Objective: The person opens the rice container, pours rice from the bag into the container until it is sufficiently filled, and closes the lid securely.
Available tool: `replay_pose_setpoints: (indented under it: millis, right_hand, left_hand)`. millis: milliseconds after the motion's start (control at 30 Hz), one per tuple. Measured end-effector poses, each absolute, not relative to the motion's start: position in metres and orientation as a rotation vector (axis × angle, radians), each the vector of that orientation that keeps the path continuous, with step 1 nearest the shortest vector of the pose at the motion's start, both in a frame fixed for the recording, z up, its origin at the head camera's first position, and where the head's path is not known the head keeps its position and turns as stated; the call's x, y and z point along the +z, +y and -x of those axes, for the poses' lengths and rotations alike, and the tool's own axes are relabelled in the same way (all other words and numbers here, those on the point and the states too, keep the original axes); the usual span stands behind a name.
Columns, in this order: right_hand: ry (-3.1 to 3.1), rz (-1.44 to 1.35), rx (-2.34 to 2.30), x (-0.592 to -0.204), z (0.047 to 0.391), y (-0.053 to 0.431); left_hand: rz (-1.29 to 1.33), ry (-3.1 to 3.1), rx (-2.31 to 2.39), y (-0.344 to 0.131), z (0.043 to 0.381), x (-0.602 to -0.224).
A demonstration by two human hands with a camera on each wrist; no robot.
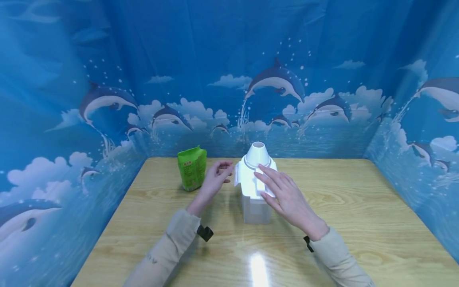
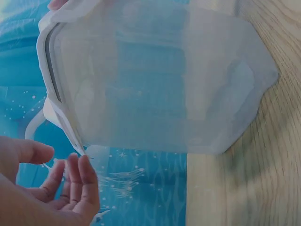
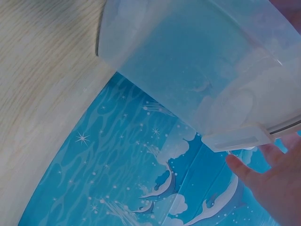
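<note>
I see dolphin-print sheeting point(image 1: 215, 48) walling in a pale wood-grain worktop point(image 1: 344, 199); towards its far middle a translucent container point(image 1: 257, 213) stands upright, long axis vertical. A green bag point(image 1: 192, 170) stands to its left. The right grip point(image 1: 287, 197) is spread at the white lid point(image 1: 247, 181); the left grip point(image 1: 217, 176), loosely curled beside it, holds nothing. The lid's cone point(image 1: 258, 156) points up

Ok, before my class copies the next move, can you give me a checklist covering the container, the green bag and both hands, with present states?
1. Container upright on the table: ok.
2. Cone on the lid, narrow open end up: ok.
3. Green bag standing on the table, left of the container: ok.
4. Green bag sealed at the top: cannot tell.
5. Left hand gripping the container: not ok, it holds nothing.
6. Right hand touching the lid: cannot tell.
</note>
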State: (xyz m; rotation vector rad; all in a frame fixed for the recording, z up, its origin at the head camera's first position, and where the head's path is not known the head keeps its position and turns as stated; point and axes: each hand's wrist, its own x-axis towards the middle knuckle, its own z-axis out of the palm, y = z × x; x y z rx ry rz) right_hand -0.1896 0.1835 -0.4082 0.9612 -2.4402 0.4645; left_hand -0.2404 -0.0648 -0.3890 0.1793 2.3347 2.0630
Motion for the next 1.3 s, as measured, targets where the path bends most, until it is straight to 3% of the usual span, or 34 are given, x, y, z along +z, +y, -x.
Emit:
replay_pose_setpoints:
  millis: [333,800,1100,1300]
  right_hand:
    - [-2.427,-0.965,0.456,-0.408,0.191,0.183]
    - [-2.399,-0.947,0.433,-0.410,0.191,0.183]
    - [-2.403,-0.959,0.434,-0.411,0.189,0.183]
    - [-2.396,-0.979,0.436,-0.410,0.189,0.185]
  left_hand:
    - [-0.601,2.699,2.012,-0.059,0.222,-0.387]
    - [-1.188,3.309,1.218,-0.047,0.198,-0.405]
    - [-1.144,3.309,0.687,-0.042,0.186,-0.408]
    - [-1.108,3.305,0.595,-0.042,0.183,-0.411]
